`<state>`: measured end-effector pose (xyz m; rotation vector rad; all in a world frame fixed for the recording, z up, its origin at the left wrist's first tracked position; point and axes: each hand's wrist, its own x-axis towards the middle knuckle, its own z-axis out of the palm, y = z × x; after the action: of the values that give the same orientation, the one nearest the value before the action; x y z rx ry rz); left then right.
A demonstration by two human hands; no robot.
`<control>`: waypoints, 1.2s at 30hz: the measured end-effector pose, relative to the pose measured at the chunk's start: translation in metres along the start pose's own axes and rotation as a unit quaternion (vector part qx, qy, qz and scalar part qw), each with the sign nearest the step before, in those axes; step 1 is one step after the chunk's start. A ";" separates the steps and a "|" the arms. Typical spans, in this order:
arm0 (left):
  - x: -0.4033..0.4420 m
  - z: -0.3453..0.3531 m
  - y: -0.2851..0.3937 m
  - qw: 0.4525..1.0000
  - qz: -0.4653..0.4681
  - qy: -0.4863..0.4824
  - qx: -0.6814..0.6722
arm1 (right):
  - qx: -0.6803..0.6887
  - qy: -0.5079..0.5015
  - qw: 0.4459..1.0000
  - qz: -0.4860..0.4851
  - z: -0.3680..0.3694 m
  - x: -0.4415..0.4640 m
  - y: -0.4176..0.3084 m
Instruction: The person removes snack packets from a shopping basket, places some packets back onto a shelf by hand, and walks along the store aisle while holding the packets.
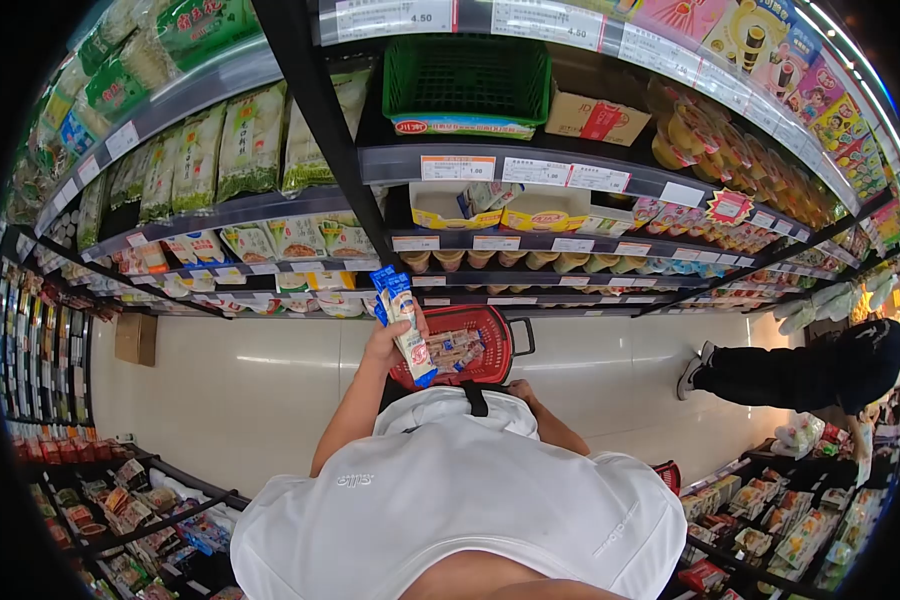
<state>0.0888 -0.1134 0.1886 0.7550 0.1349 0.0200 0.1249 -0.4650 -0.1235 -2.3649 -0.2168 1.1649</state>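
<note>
My left hand (383,343) is closed around long blue-and-white packets (406,330), which it holds up in front of the shelves. I cannot make out how many packets there are. Just right of and below them is a red shopping basket (496,318) with several small wrapped packs (455,350) inside. Low by the basket's near right edge is my right hand (518,389); its fingers are too small and partly hidden to read. A black basket handle (522,337) sticks out on the right side.
Stocked shelves run along the front, with a green crate (467,85) and a cardboard box (597,115). A brown carton (136,338) stands on the floor at left. Another person (770,375) in dark clothes stands at right. More goods racks (140,510) are behind me.
</note>
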 end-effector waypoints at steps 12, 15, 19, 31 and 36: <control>0.012 -0.020 0.006 1.000 -0.005 -0.028 -0.005 | -0.048 0.111 0.980 -0.156 -0.034 -0.061 -0.055; 0.012 -0.016 0.003 0.999 -0.012 -0.034 -0.022 | -0.092 0.068 0.981 -0.159 -0.031 -0.046 -0.041; 0.014 -0.016 0.001 0.999 -0.023 -0.045 -0.015 | -0.129 0.075 0.976 -0.156 -0.026 -0.041 -0.033; 0.004 -0.013 0.002 1.000 -0.012 -0.015 -0.001 | -0.166 0.139 0.975 -0.043 -0.024 -0.036 -0.043; 0.006 -0.008 0.001 1.000 0.005 -0.023 0.007 | -0.177 0.152 0.963 -0.133 -0.043 -0.050 -0.064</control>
<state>0.0937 -0.1068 0.1827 0.7689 0.0882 0.0117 0.1323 -0.4425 -0.0351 -2.6765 -0.6597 0.6685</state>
